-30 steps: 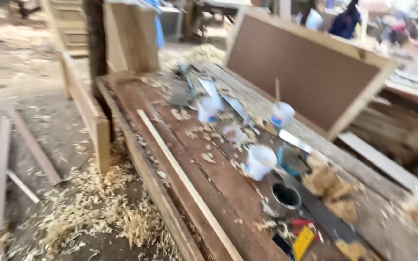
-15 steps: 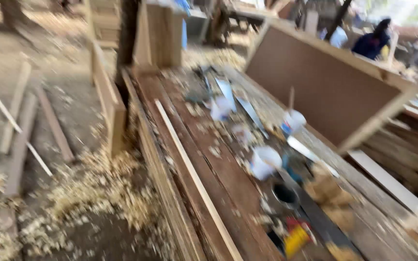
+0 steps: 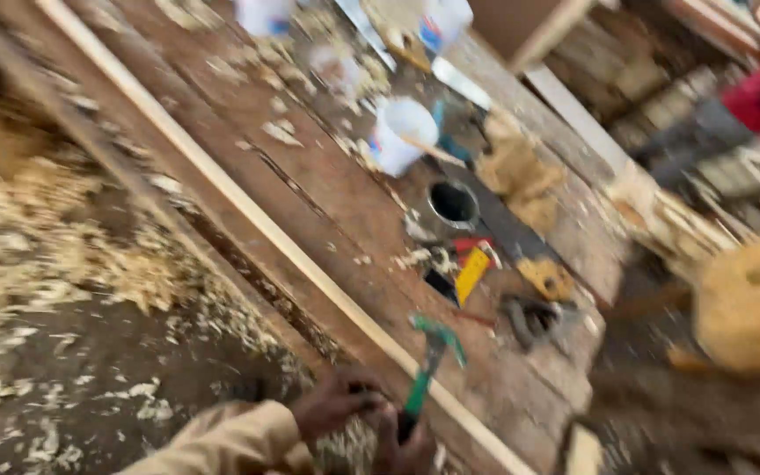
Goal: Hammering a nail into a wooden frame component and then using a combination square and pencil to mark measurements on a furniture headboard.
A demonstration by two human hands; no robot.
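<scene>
**Blur and cut-offs**

Motion blur is smearing everything. The bottom edge is cutting off my right hand (image 3: 408, 444) gripping the green hammer (image 3: 426, 374). My left hand (image 3: 332, 406) is hiding its own fingertips; its grip is staying unclear.

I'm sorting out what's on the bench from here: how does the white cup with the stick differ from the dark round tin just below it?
The white cup is pale, taller, and has a wooden stick leaning out of it; the dark tin is lower, metal-rimmed, and black inside with nothing sticking out. The cup sits farther from the hammer than the tin does. Both are open-topped and stand upright on the wooden bench among shavings.
</scene>
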